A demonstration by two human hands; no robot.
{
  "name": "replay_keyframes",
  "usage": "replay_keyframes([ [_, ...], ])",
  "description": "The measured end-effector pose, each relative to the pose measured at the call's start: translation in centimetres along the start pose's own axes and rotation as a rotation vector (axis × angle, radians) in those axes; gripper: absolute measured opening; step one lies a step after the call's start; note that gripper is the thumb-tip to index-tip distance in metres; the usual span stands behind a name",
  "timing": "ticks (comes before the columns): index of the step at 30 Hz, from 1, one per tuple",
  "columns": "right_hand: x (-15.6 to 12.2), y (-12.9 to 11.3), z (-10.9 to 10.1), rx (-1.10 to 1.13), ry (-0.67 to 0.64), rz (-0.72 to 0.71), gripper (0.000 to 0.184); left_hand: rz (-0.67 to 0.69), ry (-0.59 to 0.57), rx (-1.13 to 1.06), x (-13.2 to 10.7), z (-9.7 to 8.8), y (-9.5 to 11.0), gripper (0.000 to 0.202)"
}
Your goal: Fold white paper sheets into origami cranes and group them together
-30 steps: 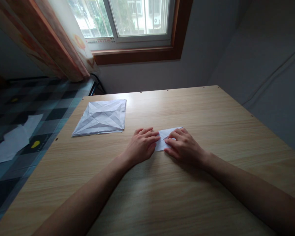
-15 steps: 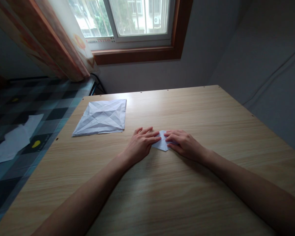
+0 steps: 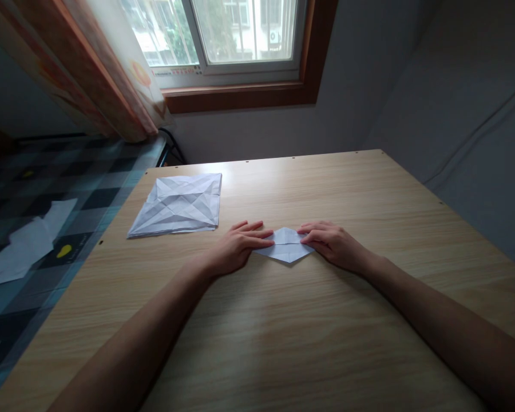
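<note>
A small folded white paper [image 3: 285, 247], kite-shaped with a crease across it, lies flat on the wooden table [image 3: 283, 337]. My left hand [image 3: 236, 249] lies flat at its left end, fingers stretched out and the fingertips pressing on the paper's edge. My right hand [image 3: 335, 245] lies flat at its right end, fingers extended and touching the paper's right corner. Neither hand grips anything.
A creased, unfolded white paper sheet [image 3: 178, 205] lies at the table's far left. Left of the table is a bed with a checked cover [image 3: 47, 200] and loose white paper [image 3: 26, 243]. A curtain [image 3: 111, 74] and a window [image 3: 223, 34] are behind; a wall is to the right.
Both hands have slid apart along the small paper, the left leftward and the right rightward. The paper now shows flattened between them, where it was mostly covered before.
</note>
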State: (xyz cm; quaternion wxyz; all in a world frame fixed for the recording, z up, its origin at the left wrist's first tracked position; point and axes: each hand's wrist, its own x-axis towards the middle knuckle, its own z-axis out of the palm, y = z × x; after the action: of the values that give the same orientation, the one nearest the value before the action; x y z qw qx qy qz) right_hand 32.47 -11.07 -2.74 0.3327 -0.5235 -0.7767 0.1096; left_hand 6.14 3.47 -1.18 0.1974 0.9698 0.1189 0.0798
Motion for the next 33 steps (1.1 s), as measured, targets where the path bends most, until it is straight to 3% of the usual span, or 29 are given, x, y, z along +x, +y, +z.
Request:
replay_keyframes([
  [4,0.0,-0.1,0.1,-0.058,-0.005,-0.043,0.018,0.034,0.111,-0.092,0.0,-0.4,-0.3,0.037],
  [7,0.1,-0.4,0.3,-0.128,-0.013,-0.077,0.019,0.049,0.27,-0.049,0.1,-0.3,0.7,0.025],
  [9,0.2,-0.7,0.5,-0.184,-0.017,-0.099,0.021,0.075,0.315,0.006,0.3,0.0,1.7,0.025],
  [12,0.2,-1.2,0.8,-0.256,-0.016,-0.13,0.025,0.122,0.268,0.049,0.6,0.5,3.0,0.026],
  [16,0.2,-1.3,1.0,-0.285,-0.024,-0.18,0.026,0.156,0.179,0.098,0.7,1.3,3.3,0.016],
  [24,0.3,-2.3,1.2,-0.257,0.021,-0.261,0.013,0.227,0.285,0.169,0.7,2.0,3.3,0.018],
  [33,0.6,-2.7,1.6,-0.248,0.04,-0.243,0.017,0.113,0.268,0.168,0.9,2.3,4.0,0.017],
])
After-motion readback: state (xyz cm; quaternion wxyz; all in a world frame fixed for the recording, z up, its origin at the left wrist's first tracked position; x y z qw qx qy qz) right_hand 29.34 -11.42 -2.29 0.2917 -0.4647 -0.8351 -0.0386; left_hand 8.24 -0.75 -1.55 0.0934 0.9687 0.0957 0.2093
